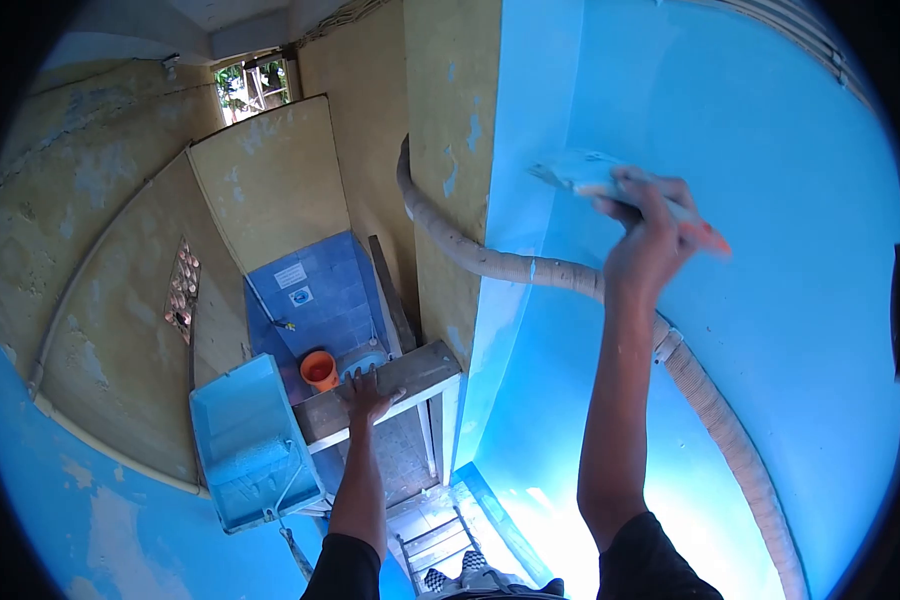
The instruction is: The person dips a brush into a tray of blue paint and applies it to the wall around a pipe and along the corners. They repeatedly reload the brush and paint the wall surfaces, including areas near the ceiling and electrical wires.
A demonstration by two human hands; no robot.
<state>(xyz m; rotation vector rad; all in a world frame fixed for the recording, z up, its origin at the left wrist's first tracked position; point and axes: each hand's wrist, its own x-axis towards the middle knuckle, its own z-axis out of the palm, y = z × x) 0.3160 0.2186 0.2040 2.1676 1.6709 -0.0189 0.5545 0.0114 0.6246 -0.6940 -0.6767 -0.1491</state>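
Observation:
My right hand [650,225] is raised and wrapped round a wide paintbrush [592,180], smeared by motion. Its pale, paint-covered end points left, close to the blue wall [750,130] near the inner corner. A reddish handle end sticks out at the right of my fist. My left hand [368,400] lies with fingers spread on top of a wooden ledge [428,368]. Left of that hand, a blue paint tray [238,395] holds a paint roller [250,460], its handle hanging over the tray's near edge.
A wrapped pipe [500,264] crosses the blue wall below my right hand. Beyond the ledge, an orange bucket [319,370] stands in a blue-tiled stall [345,290]. Ladder rungs [438,545] and checkered shoes [473,560] show far below. The yellowish walls [90,210] have peeling patches.

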